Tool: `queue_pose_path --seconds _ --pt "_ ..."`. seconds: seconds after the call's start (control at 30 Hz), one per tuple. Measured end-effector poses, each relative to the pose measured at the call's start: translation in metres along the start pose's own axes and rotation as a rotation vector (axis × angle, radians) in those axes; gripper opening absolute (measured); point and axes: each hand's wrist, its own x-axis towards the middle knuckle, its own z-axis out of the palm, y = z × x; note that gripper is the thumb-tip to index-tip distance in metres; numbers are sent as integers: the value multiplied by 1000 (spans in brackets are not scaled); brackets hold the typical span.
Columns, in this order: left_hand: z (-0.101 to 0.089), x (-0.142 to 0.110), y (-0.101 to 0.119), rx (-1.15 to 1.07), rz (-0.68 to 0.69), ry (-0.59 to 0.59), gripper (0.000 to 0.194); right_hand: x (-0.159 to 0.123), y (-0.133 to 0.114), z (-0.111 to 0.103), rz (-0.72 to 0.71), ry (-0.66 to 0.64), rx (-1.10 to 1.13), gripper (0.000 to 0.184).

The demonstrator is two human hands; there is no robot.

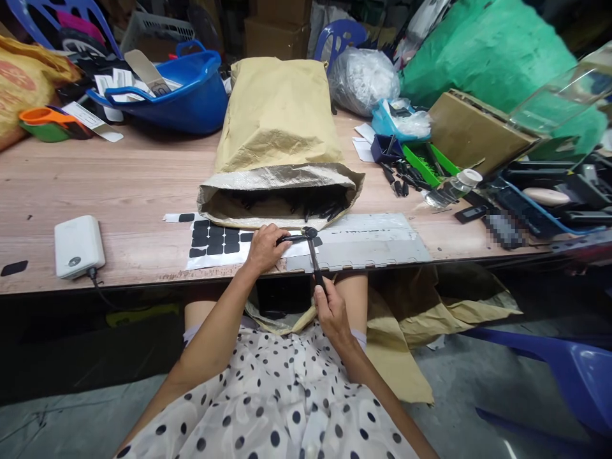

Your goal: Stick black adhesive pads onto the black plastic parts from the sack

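My left hand (264, 247) rests at the table's front edge, fingers closed on one arm of a black two-armed plastic part (306, 237). My right hand (331, 312) is below the table edge, closed round the part's other arm, which hangs downward. The two arms meet at a round joint over a grey metal plate (377, 245). Under my left hand lies a white sheet of black square stickers (215, 242). Just behind, a brown paper sack (280, 127) lies open toward me with several black parts inside.
A white power bank (78, 245) with a cable sits at the left front. A blue basin (184, 95) stands at the back left. Right of the sack are loose black parts (399, 175), a green tray (423, 162), a small bottle (449, 189) and a cardboard box (471, 131).
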Motion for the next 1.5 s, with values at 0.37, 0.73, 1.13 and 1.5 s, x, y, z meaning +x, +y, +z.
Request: queue_pose_path --seconds 0.37,0.73,1.13,1.5 --pt "3 1 -1 -5 -5 -1 19 -1 -17 5 -79 42 -121 34" --pt "1 0 2 -2 -22 0 19 1 -2 10 45 8 -54 46" --pt "-15 -19 10 -357 100 135 21 9 6 11 194 5 384 53" --pt "-1 -112 15 -160 -190 -308 27 10 7 14 120 -17 361 50"
